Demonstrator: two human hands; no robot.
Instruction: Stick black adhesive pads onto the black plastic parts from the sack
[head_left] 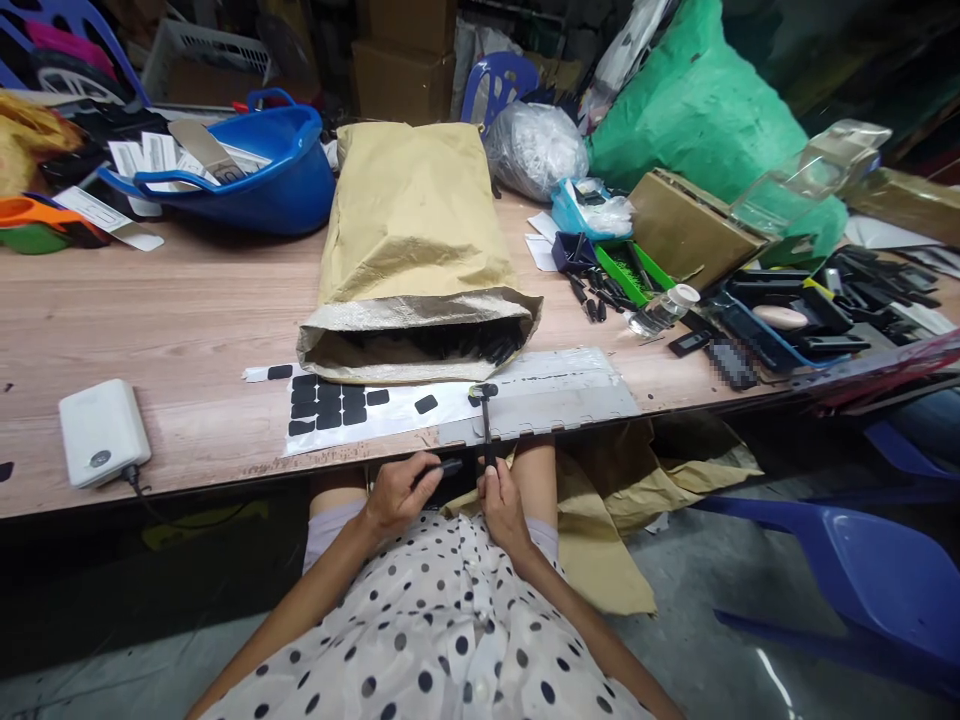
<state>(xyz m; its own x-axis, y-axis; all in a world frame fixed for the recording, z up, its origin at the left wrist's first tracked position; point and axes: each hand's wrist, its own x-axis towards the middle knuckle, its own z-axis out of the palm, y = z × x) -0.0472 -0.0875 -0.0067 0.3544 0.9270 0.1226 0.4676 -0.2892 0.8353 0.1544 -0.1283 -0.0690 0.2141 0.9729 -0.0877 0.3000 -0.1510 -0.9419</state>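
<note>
My left hand (403, 492) is closed, pinching a small black piece (450, 467) just below the table edge; I cannot make out its kind. A small hammer (487, 425) is in my right hand (504, 505), its dark handle gripped by closed fingers. The hammer's head lies over a grey board (570, 395) at the table's front edge. Left of it, a white sheet (397, 425) bears rows of black rounded stickers (328, 405), with a few set apart. Behind the sheet lies a tan sack (420, 220), its mouth facing me with dark pieces inside.
A white power bank (105, 432) with a cable sits at left. Behind it stands a blue basin (277, 165) of papers and boxes. To the right are a clear bottle (664, 312), a green tray (634, 270) and a blue tray (757, 335). A blue chair (885, 570) stands at right.
</note>
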